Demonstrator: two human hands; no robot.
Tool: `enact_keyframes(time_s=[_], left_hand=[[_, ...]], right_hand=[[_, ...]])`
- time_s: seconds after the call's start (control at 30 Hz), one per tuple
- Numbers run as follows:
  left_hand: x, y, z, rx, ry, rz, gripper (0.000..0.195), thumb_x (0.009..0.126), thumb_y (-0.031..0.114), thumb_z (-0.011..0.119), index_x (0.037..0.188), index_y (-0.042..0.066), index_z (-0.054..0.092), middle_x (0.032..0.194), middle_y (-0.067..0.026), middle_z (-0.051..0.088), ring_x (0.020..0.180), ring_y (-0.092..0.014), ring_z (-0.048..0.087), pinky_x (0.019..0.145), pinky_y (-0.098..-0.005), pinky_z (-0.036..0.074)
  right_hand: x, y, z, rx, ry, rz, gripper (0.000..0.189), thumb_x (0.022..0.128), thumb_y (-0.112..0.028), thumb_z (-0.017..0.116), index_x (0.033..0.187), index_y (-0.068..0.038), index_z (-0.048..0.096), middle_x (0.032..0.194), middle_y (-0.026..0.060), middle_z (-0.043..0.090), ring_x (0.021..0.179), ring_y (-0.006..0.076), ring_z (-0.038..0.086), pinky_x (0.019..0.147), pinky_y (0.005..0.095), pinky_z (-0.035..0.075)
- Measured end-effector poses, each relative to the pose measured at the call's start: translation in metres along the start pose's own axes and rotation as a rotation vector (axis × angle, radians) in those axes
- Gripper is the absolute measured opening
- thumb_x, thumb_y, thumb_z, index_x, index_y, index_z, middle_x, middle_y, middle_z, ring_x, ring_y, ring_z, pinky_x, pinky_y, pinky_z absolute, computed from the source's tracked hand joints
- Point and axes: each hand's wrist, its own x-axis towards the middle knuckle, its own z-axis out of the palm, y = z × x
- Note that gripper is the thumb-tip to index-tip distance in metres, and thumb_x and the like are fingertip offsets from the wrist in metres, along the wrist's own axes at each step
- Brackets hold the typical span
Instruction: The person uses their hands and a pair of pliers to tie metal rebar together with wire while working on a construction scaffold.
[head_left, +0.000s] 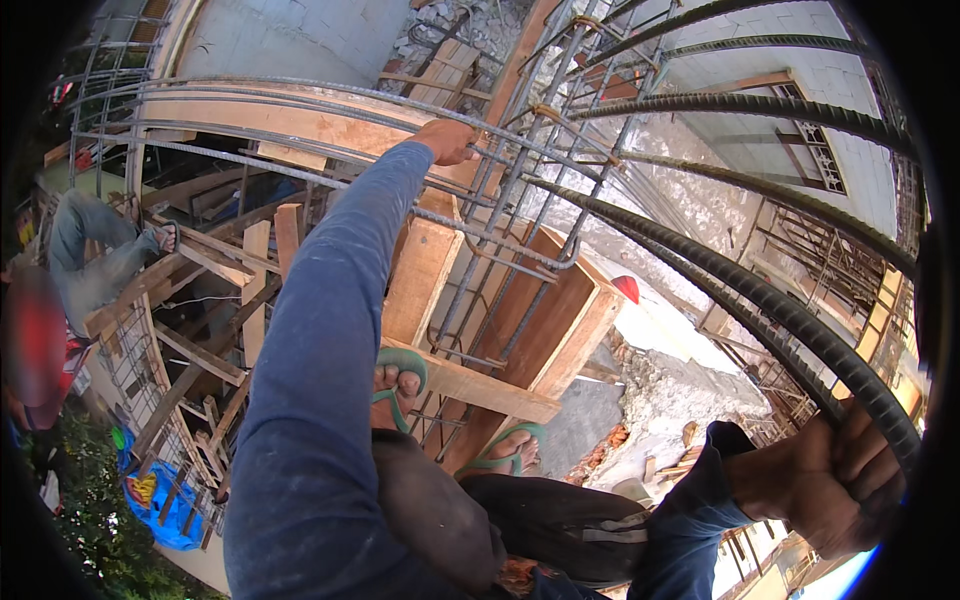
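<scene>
My left hand (444, 141), in a blue sleeve, is closed over the long horizontal rebar (300, 105) where it enters a tied steel cage (517, 172). At the right rim my right hand (821, 480) curls around a thick ribbed column bar (765, 292); its fingertips are partly hidden in shadow. Below the cage stands a timber formwork box (525, 322), with stirrups and bars inside. My feet, in green flip-flops (405, 367), are by a wooden crosspiece (480, 386) on that box.
Another person (97, 247) is at the left on timber framing (210, 259). Several more column bars (750, 112) fan out at upper right. Broken concrete (682, 390) lies far below on the right; a blue tarp (169, 510) hangs lower left.
</scene>
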Motion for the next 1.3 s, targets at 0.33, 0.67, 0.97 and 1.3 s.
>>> enact_keyframes(time_s=[0.33,0.67,0.97,1.3], left_hand=[[0.028,-0.017,0.002,-0.047,0.11,-0.036,0.03,0.095,0.025,0.053,0.111,0.002,0.062,0.115,-0.0226,0.062,0.111,-0.041,0.057,0.091,-0.0501,0.046],[0.014,-0.007,0.01,0.24,0.187,-0.047,0.039,0.086,0.002,0.056,0.125,0.006,0.054,0.125,-0.0186,0.056,0.114,-0.038,0.057,0.09,-0.048,0.05],[-0.006,-0.056,0.013,0.326,0.328,-0.159,0.021,0.088,0.01,0.055,0.101,0.012,0.071,0.102,-0.0112,0.071,0.099,-0.03,0.068,0.083,-0.0434,0.054],[0.03,-0.047,0.041,0.35,0.441,-0.08,0.018,0.087,0.016,0.057,0.092,0.015,0.074,0.095,-0.0088,0.073,0.092,-0.029,0.07,0.077,-0.0433,0.056]], right_hand=[[0.023,-0.006,-0.021,0.325,-0.646,0.228,0.037,0.082,-0.024,0.048,0.052,-0.022,0.026,0.045,-0.0058,0.022,0.041,0.007,0.02,0.046,0.0253,0.019],[0.006,-0.001,-0.002,-0.054,0.017,-0.009,0.035,0.081,-0.025,0.051,0.052,-0.021,0.031,0.045,-0.0054,0.025,0.04,0.0072,0.021,0.046,0.0257,0.02],[0.019,-0.004,-0.018,0.307,-0.632,0.171,0.033,0.08,-0.023,0.05,0.052,-0.02,0.031,0.045,-0.0051,0.023,0.039,0.0061,0.019,0.044,0.0245,0.019],[0.012,0.0,-0.009,0.309,-0.603,0.153,0.029,0.078,-0.015,0.048,0.054,-0.018,0.032,0.047,-0.0044,0.024,0.042,0.0075,0.019,0.046,0.024,0.02]])
